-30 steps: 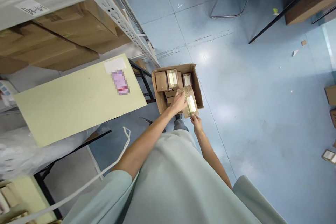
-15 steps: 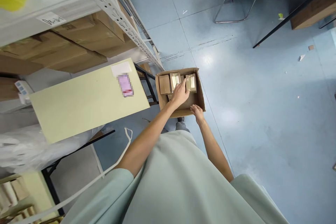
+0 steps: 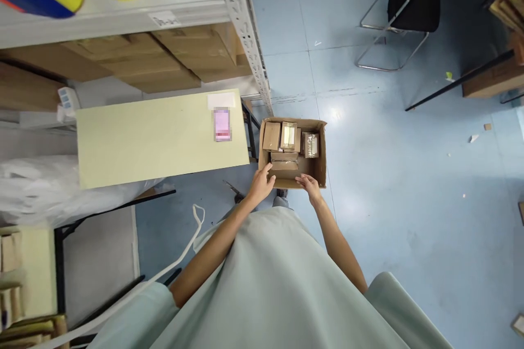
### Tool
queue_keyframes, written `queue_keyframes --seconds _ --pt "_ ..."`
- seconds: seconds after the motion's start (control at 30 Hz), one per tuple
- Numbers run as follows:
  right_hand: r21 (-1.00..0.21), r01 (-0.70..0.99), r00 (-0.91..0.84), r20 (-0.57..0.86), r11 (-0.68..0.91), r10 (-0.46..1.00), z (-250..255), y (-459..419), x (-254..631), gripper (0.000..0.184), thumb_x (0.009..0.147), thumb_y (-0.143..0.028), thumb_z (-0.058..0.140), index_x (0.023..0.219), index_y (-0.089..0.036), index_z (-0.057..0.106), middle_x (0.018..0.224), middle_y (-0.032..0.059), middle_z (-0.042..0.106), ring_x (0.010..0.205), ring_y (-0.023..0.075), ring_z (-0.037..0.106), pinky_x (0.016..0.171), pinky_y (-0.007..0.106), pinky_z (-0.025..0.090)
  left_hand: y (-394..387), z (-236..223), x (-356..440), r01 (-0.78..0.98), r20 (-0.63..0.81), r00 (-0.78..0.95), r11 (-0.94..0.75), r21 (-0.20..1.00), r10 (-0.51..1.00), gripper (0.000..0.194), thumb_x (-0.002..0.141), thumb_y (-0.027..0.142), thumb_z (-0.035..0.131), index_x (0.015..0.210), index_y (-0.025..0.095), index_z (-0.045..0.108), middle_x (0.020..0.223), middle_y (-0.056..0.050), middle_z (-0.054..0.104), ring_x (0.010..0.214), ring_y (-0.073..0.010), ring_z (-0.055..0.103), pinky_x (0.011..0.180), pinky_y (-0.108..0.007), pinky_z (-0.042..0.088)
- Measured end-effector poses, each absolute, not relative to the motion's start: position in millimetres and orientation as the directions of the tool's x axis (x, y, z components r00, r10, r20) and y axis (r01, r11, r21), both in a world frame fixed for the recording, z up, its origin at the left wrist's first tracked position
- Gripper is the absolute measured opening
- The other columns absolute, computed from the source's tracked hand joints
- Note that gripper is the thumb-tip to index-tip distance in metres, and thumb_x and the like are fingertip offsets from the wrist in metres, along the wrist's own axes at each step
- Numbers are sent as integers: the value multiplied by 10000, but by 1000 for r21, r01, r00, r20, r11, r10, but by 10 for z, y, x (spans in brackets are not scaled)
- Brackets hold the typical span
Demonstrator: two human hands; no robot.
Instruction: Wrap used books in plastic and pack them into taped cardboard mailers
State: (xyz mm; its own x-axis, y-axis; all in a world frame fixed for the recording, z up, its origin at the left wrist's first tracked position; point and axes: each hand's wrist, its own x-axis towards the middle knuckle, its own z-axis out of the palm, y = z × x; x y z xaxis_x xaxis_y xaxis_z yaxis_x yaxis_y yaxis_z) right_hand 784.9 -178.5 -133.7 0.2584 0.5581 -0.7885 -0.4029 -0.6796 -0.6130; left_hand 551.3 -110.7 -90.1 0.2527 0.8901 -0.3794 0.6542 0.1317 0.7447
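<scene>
Your left hand (image 3: 262,184) is open at the near left corner of the open cardboard carton (image 3: 322,155), thumb apart from the fingers. Your right hand (image 3: 310,186) has its fingers over the near rim, right of centre; whether they grip it, you cannot tell. Just beyond your left fingers sits a flat brown box (image 3: 284,161), with three upright-looking small boxes (image 3: 289,136) farther in. Both forearms angle inward toward the carton.

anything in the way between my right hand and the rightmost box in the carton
Nothing visible. The right hand reaches over the near side of the carton; only bare cardboard shows between its fingers and the rightmost box.
</scene>
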Motion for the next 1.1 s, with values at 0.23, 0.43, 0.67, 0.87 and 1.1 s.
queue_keyframes --seconds 0.23,0.43,0.67,0.87,1.1 --pt "-824 -57 193 -564 -564 803 -945 -1459 7337 555 773 -722 852 999 -222 767 1041 127 878 1188 346 808 1127 532 603 -1367 -646 4768 501 -338 85 253 828 937 499 1008 294 622 1496 196 661 1526 -151 734 1360 -322 709 1094 -509 628" --pt "-896 113 43 -427 -429 903 -456 -1347 6385 542 841 -720 799 1076 -232 795 1118 133 880 1146 347 819 1132 539 597 -1702 -375 3918 233 -313 -10 307 923 950 483 1015 442 638 1439 213 685 1475 -166 762 1369 -319 730 1106 -495 620" --pt "-941 160 -175 -323 -297 930 -5 -1440 4896 545 902 -701 773 1176 -230 791 1179 141 875 1168 340 814 1120 524 599 -2248 -105 2676 67 -238 -224 258 964 945 528 1022 554 643 1432 223 681 1458 -166 772 1358 -311 736 1101 -477 611" --pt "-954 235 -391 -269 -187 880 297 -1530 3624 497 941 -663 759 1212 -248 798 1206 115 869 1180 325 809 1138 515 592 -2829 -17 1574 -11 -187 -512 211 977 839 475 1017 546 656 1372 235 706 1391 -149 808 1289 -288 768 1059 -455 629" --pt "-945 319 -675 -283 -77 682 562 -1582 2248 421 938 -607 785 1184 -266 810 1205 104 871 1204 326 806 1147 506 594 -3492 -11 687 -141 -205 -811 157 977 548 457 1026 540 655 1365 237 709 1389 -143 810 1293 -281 763 1051 -451 626"
